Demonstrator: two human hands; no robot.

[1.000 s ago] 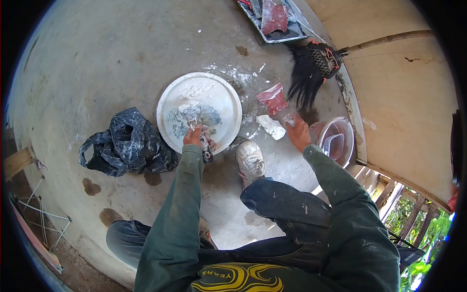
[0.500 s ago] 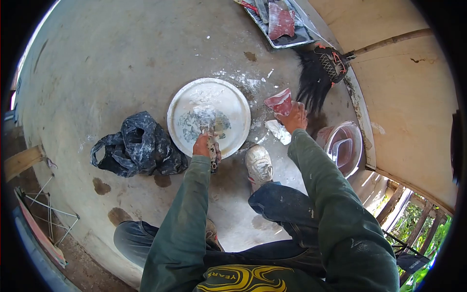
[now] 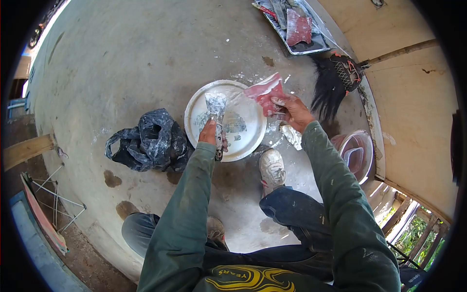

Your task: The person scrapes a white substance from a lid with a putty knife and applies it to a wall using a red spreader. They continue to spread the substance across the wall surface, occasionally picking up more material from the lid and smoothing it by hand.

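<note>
One putty knife point(image 3: 215, 108) gripped by the left hand point(image 3: 210, 134) over one round white lid point(image 3: 225, 119), one red scraper point(image 3: 265, 93) clamped in the right hand point(image 3: 294, 113), one black bag point(image 3: 148, 142) dumped left, one brush point(image 3: 335, 80), one pink bucket point(image 3: 357, 155), one tray point(image 3: 297, 27) behind.

I'm holding a plaster-smeared metal putty knife point(image 3: 215, 108) over a matt white plastic lid point(image 3: 226, 120), and rough red sandpaper point(image 3: 265, 92); the concrete floor point(image 3: 121, 63) is looking dusty.

head-worn view, looking steeply down, close
</note>
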